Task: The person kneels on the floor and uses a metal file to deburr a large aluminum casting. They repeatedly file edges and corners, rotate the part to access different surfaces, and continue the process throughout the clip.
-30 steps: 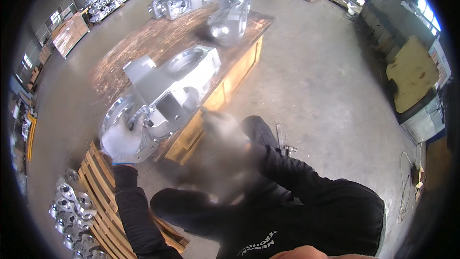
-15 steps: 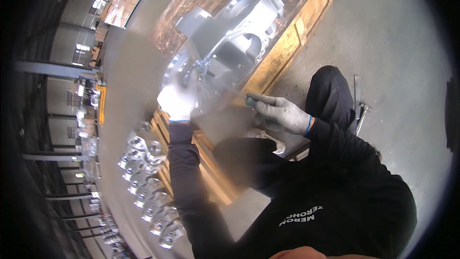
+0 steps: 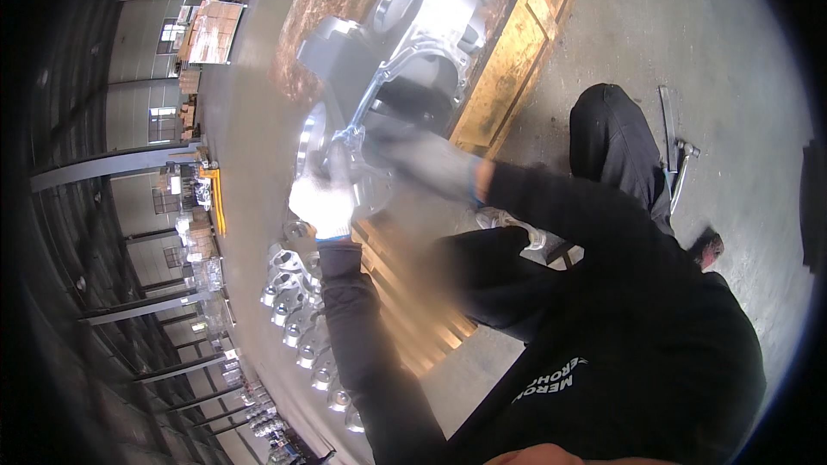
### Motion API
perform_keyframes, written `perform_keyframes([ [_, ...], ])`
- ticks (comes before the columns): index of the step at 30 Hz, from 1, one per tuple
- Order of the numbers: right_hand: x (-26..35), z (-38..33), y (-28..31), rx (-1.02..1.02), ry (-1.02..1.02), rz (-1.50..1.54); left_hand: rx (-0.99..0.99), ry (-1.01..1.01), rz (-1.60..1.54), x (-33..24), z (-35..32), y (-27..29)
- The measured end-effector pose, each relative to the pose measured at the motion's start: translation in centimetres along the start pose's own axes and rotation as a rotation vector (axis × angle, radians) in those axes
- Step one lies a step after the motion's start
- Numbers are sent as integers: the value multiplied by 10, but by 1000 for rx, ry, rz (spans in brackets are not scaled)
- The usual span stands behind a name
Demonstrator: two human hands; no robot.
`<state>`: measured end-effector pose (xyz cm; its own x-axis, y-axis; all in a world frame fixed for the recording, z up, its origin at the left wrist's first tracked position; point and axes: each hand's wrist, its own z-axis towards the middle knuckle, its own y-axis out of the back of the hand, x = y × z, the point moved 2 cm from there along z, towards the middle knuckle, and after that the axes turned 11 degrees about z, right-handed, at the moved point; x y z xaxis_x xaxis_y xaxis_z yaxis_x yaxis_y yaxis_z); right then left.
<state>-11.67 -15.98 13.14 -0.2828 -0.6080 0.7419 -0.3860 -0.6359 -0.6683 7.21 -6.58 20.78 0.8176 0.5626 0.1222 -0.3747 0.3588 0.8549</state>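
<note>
A large silver metal casting (image 3: 340, 60) with round bores lies on a brown-topped wooden bench or crate (image 3: 297, 21). My left hand (image 3: 323, 204), in a pale glove, is at the casting's near end, beside a round bore. Glare washes out its fingers, so their grip does not show. My right hand (image 3: 431, 164), in a grey glove with a blue cuff edge, reaches across to the near part of the casting. Motion smears its fingers, and whatever they may hold cannot be made out.
Several silver castings (image 3: 293, 323) stand in a row at left, beside wooden slats (image 3: 413, 314). A hammer (image 3: 680, 168) lies on the floor to the right, by my knee (image 3: 607, 125). Another metal part (image 3: 517, 228) sits low near my legs. Stacked boxes (image 3: 215, 32) stand far left.
My right hand has moved left and forward to the casting; before, it was off the casting, pinching a small greenish item. My left hand stays by the bore. The view has shifted.
</note>
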Motion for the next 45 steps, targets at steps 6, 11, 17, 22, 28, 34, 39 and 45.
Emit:
perform_keyframes([
  [6, -2, -15, 11, 5, -103, -51, 30, 71, 34, -8, 1, 7],
  [11, -1, 15, 8, 89, 154, -77, 26, 56, 6, -17, 1, 13],
  [17, -27, 27, 38, 172, 291, -444, 23, 62, 11, -5, 2, 2],
  [22, -29, 35, 32, 227, 346, -496, 37, -12, -83, 12, 2, -7],
  [28, -3, 6, 38, 228, 240, -656, 8, 24, -201, 7, 2, -7],
  [34, 5, -18, 61, 274, 167, -760, 35, 28, -158, 4, 2, -2],
  [39, 6, -4, 47, 283, 342, -858, 45, 36, -142, 6, 2, -1],
  [45, 42, -39, 29, 171, 246, -1031, 31, 50, -1, -5, 2, 6],
])
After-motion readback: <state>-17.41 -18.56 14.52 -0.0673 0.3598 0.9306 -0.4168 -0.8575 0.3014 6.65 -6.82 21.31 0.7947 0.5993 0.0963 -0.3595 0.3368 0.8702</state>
